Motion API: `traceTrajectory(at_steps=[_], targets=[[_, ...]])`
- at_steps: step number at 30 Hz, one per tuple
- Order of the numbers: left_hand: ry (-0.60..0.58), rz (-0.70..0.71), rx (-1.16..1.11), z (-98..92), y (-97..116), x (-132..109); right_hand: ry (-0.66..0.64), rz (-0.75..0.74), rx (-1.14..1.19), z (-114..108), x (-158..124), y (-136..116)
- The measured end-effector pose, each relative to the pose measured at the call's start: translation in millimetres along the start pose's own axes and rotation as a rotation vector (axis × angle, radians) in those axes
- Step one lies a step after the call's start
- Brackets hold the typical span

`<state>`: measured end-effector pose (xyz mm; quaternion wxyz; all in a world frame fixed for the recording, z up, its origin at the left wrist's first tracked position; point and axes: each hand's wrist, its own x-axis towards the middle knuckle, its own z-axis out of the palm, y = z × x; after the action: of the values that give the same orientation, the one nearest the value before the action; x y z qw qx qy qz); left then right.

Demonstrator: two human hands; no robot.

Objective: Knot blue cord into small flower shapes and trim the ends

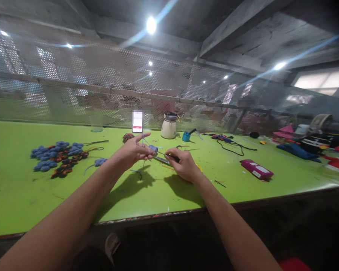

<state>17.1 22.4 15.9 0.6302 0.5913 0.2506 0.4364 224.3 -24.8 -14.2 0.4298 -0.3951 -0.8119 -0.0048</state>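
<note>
My left hand (135, 149) pinches a small blue crochet piece (153, 149) between thumb and fingers. Its index finger is stretched out, with blue yarn (143, 140) running over it. In my right hand (181, 162) is a thin crochet hook (160, 153), its tip at the blue piece; the fingers hide most of its shaft. Scissors (161, 160) lie on the table just under the hands, their yellow handle partly behind my right hand. Finished-looking blue crochet flowers (43, 152) and dark orange-and-black ones (64, 165) lie in a group to the left.
On the green table (124, 203) stand a phone (137, 122), a cream jug (168, 127) and a small blue pot (185, 136). A yarn ball (128, 137) sits behind my left hand. Rightward lie a corded glue gun (224, 138), a magenta case (256, 169) and colourful fabric items (313, 146).
</note>
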Motion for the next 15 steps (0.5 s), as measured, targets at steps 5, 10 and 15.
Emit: traceTrajectory(at_steps=[5,10,15], targets=[[-0.006,-0.048,-0.022,-1.7,1.8,0.0,0.006,-0.034,-0.018,0.6,-1.3,1.9],[0.005,-0.090,-0.039,-1.7,5.1,-1.2,-0.003,-0.036,0.028,-0.1,-1.3,0.3],[-0.045,-0.063,-0.017,-2.7,3.6,-1.4,-0.011,0.038,0.150,1.7,-0.7,-4.0]])
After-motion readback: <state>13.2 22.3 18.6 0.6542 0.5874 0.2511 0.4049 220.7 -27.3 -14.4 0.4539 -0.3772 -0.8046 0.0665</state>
